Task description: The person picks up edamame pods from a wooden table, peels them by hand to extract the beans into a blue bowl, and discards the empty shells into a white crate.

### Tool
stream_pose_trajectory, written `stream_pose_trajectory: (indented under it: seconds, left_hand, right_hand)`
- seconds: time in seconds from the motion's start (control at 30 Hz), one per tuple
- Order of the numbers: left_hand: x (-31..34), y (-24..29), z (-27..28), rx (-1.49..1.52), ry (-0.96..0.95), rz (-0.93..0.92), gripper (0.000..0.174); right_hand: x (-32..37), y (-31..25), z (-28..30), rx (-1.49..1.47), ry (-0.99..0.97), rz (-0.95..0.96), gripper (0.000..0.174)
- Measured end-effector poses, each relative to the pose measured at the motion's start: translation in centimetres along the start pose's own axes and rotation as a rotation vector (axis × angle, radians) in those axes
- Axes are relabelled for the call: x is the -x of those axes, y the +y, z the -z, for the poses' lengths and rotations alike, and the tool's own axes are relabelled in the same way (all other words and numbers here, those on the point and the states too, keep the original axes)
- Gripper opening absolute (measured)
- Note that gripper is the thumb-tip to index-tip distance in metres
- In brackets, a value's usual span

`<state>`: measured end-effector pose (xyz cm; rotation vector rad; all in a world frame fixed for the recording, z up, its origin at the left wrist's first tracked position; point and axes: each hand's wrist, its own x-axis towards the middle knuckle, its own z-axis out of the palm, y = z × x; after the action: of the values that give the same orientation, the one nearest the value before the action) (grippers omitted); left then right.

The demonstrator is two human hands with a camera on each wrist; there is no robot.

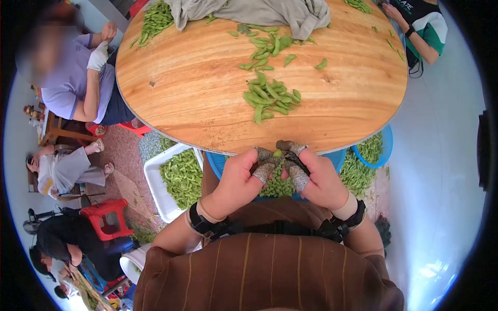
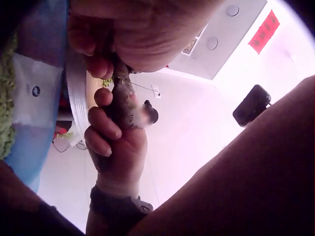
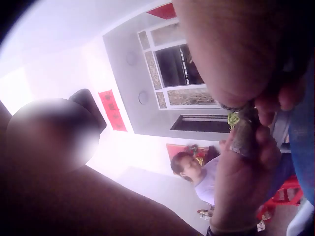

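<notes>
Just off the table's near edge, both hands meet, with grey wrappings on thumbs and forefingers. The left hand (image 1: 241, 175) and the right hand (image 1: 322, 179) pinch a small green pod (image 1: 277, 153) between their fingertips. Directly below lie shelled green beans (image 1: 278, 187), partly hidden by the hands. A pile of pods (image 1: 270, 96) rests on the wooden table (image 1: 192, 98). The left wrist view has the left hand (image 2: 147, 32) above the right hand (image 2: 120, 142); in the right wrist view the right hand (image 3: 231, 54) is nearest and the left hand (image 3: 243, 182) lies beyond.
Grey cloth (image 1: 249, 13) lies across the table's far side near more pods (image 1: 158, 20). A white crate (image 1: 155, 179) of pods stands at left; a blue basket (image 1: 387, 145) and loose pods (image 1: 358, 173) are at right. People sit around, one wearing a white glove (image 1: 97, 56).
</notes>
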<state>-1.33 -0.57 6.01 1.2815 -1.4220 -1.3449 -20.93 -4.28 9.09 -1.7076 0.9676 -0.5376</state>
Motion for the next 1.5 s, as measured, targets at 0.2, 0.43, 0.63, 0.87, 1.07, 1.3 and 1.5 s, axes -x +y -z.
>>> stream_pose_trajectory:
  seconds: [0.2,0.43,0.63,0.87,1.07,1.3,1.5]
  left_hand:
    - [-0.3,-0.5,-0.2,-0.058,0.030,-0.055,0.022]
    - [-0.6,0.3,0.3,-0.186,0.025,-0.164,0.009]
    - [-0.6,-1.0,0.0,1.009,-0.235,0.317,0.008]
    - [-0.4,-4.3,-0.6,1.448,-0.495,0.418,0.014]
    - [0.2,-5.8,0.5,1.112,-0.391,0.364,0.020]
    - [0.7,-5.2,0.6,0.842,-0.332,0.337,0.019]
    - [2.1,-4.7,2.2,1.050,-0.168,0.363,0.015]
  right_hand:
    - [0.3,-0.1,0.1,-0.113,0.001,-0.025,0.028]
    - [-0.2,0.8,0.6,-0.516,-0.172,-0.293,0.022]
    - [-0.2,1.6,-0.5,-0.569,-0.092,-0.130,0.025]
    - [0.1,4.2,-0.3,0.486,0.086,0.487,0.038]
    - [0.8,5.6,-1.7,0.080,0.018,0.257,0.026]
    - [-0.2,3.6,-1.7,-0.404,-0.094,-0.281,0.022]
    - [-0.3,3.5,-1.7,0.412,-0.023,0.210,0.021]
